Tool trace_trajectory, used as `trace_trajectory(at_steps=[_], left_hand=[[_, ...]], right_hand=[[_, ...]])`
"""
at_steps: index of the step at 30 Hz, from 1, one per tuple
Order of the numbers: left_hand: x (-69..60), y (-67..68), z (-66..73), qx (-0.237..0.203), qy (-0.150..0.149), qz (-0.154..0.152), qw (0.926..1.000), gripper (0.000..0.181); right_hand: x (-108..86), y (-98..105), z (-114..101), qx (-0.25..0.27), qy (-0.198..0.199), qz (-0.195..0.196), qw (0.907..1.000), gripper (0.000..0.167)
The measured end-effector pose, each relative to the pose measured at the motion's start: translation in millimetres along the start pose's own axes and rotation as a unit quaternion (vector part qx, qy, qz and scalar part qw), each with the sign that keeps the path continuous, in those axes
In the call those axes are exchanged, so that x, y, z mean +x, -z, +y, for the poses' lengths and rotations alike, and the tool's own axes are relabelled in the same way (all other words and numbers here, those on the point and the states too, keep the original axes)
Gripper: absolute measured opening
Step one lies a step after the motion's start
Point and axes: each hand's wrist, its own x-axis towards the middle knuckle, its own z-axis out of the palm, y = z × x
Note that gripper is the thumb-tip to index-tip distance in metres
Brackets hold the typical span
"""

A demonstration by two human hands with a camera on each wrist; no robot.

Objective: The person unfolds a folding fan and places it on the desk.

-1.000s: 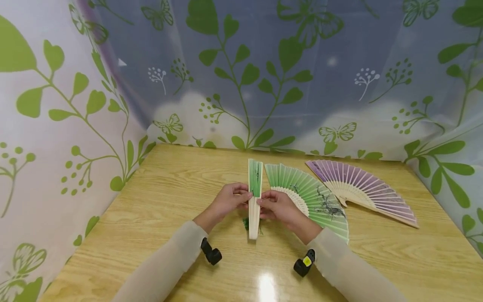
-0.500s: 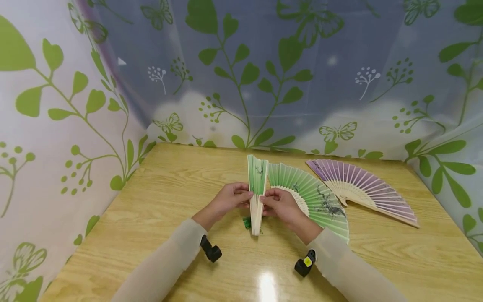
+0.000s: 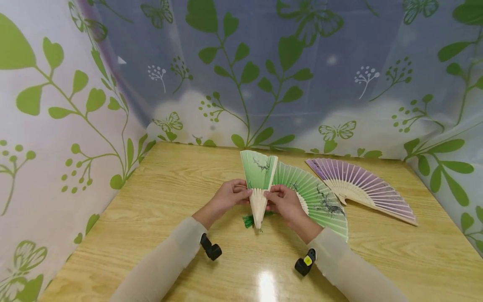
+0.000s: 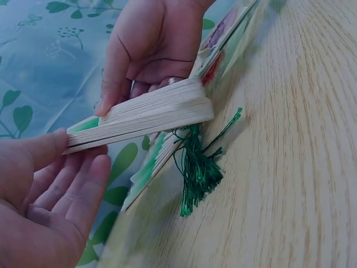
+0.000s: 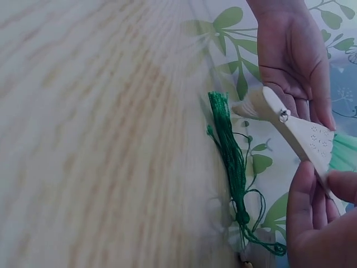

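Observation:
A green folding fan (image 3: pixel 259 172), partly spread with pale ribs and a dark branch print, is held up between both hands in the head view. The left hand (image 3: pixel 227 197) pinches its left edge, thumb on the front. On the opposite edge, the right hand (image 3: pixel 286 203) grips with its thumb in front and fingers behind. From the pivot end hangs a green tassel (image 4: pixel 201 173), seen in the left wrist view. The right wrist view shows a metal rivet (image 5: pixel 284 115) at that end. Behind the right hand lies a second green fan (image 3: pixel 320 201), spread out and partly covered.
A spread purple fan (image 3: pixel 366 191) lies at the right on the wooden table (image 3: pixel 151 201). Leaf-patterned cloth (image 3: pixel 241 75) stands along the back and sides of the table. Each forearm wears a black wrist camera (image 3: pixel 213 249).
The held fan has gone from nearly folded to a wider wedge. The right hand has moved slightly to the right and up, while the left has barely shifted. The other fans lie unchanged.

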Motion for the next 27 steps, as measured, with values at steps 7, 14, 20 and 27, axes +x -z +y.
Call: trace_trajectory(at_steps=[7, 14, 20, 27], left_hand=[[2.0, -0.1, 0.6, -0.016, -0.022, 0.023, 0.9994, 0.024], [3.0, -1.7, 0.6, -0.033, -0.036, 0.042, 0.9979, 0.018], [3.4, -1.8, 1.7, -0.048, -0.044, 0.057, 0.9963, 0.017], [2.9, 1.9, 2.3, -0.058, -0.048, 0.068, 0.9949, 0.013]], right_hand=[[1.1, 2.1, -3.4, 0.005, 0.013, 0.028, 0.9995, 0.019], [1.9, 5.1, -5.5, 0.024, 0.013, 0.034, 0.9990, 0.020], [4.0, 6.3, -7.2, 0.036, 0.020, 0.049, 0.9979, 0.017], [6.6, 5.1, -9.7, 0.050, 0.022, 0.052, 0.9972, 0.015]])
